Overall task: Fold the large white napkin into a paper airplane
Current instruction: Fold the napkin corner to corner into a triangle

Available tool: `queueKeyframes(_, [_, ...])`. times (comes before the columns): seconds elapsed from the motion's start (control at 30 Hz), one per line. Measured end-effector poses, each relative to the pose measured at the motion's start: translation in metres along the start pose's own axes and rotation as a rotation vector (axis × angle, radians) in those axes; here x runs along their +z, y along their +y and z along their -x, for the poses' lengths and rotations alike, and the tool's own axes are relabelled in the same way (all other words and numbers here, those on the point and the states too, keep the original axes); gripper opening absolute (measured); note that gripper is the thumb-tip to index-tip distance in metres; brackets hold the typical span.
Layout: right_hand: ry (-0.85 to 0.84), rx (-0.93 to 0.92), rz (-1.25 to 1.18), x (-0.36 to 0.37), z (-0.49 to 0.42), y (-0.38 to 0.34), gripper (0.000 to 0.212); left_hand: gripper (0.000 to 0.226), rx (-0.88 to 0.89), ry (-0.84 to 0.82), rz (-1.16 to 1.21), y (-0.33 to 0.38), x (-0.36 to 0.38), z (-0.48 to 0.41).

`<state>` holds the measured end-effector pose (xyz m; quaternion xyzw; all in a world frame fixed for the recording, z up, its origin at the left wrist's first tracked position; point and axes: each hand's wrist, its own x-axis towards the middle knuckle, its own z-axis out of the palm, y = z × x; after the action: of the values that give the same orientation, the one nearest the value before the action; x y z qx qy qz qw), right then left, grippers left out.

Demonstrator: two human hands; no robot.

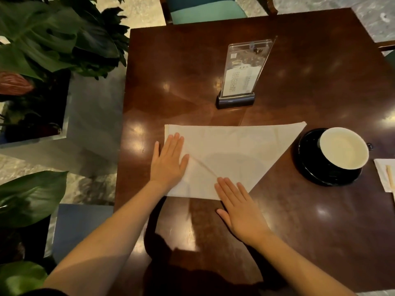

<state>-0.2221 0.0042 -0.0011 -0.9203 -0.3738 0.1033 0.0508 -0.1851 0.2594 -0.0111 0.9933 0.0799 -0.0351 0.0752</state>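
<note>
Large white napkin (230, 150) lies part-folded on our dark glossy wooden worktop (299, 221). We press our left grip (168, 163) and right grip (239, 208) flat on it, fingers straight, clutching nothing, probably to set the diagonal crease (205, 167).

Single head-worn wide-angle view, facing forward and steeply down onto a dark brown glossy wooden table (299, 231).

Camera sits above and behind both forearms, close in. The left hand (168, 161) and right hand (239, 208) lie flat at lower centre on a large white folded napkin (235, 150). Beyond the hands is a clear acrylic menu stand (240, 73), then the far table edge and a teal-cushioned chair (205, 11) at the top border. Right of the right hand, a round white cup (344, 148) on a black saucer (310, 167) sits near the frame edge. Left of the left hand are the table edge, the floor and dark green broad-leaved plants (53, 39).
</note>
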Motion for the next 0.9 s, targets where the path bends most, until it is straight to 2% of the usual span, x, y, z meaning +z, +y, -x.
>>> queueKeyframes(0.17, [-0.021, 0.018, -0.006, -0.002, 0.007, 0.001, 0.06, 0.059, 0.004, -0.127, -0.136, -0.02, -0.021, -0.036])
queueKeyframes(0.27, [-0.025, 0.029, -0.029, -0.004, 0.005, -0.001, 0.06, 0.057, -0.041, -0.077, -0.104, -0.007, -0.024, -0.038])
queueKeyframes(0.37, [-0.012, 0.035, -0.046, -0.005, 0.005, -0.002, 0.06, 0.058, 0.077, 0.035, -0.066, 0.038, -0.012, 0.002])
queueKeyframes(0.43, [-0.001, 0.04, -0.047, -0.005, 0.005, -0.003, 0.059, 0.059, 0.138, 0.004, -0.007, 0.069, 0.003, 0.041])
queueKeyframes(0.5, [-0.001, 0.044, -0.049, -0.006, 0.004, -0.004, 0.059, 0.059, 0.123, -0.049, 0.041, 0.079, 0.01, 0.056])
queueKeyframes(0.67, [-0.012, 0.009, -0.103, -0.006, -0.003, -0.026, 0.061, 0.058, 0.171, -0.025, -0.008, 0.043, 0.008, 0.029])
queueKeyframes(0.9, [-0.001, -0.17, -0.148, -0.004, -0.004, -0.073, 0.053, 0.066, 0.327, -0.173, -0.091, -0.027, -0.011, 0.0])
